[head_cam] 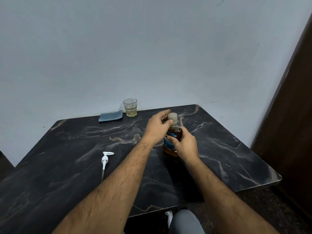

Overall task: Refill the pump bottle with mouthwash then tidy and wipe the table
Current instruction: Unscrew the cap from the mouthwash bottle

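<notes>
We have the mouthwash bottle (pixel 171 141) upright on the worktop (pixel 228 149), our right hand (pixel 184 146) wrapped round its label, our left hand (pixel 157 128) pinching the cap (pixel 172 116). Nearly full, it probably feels heavy and slick; gripping the waist seems safest.

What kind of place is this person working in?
Probably a plain room in a home, though that's a guess: a dark marble-look table against a bare painted wall, with a drinking glass and a mouthwash bottle on it.

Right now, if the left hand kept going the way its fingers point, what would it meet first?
The left hand already touches the mouthwash bottle's cap; beyond it, probably only bare table, though depth is unclear.
</notes>
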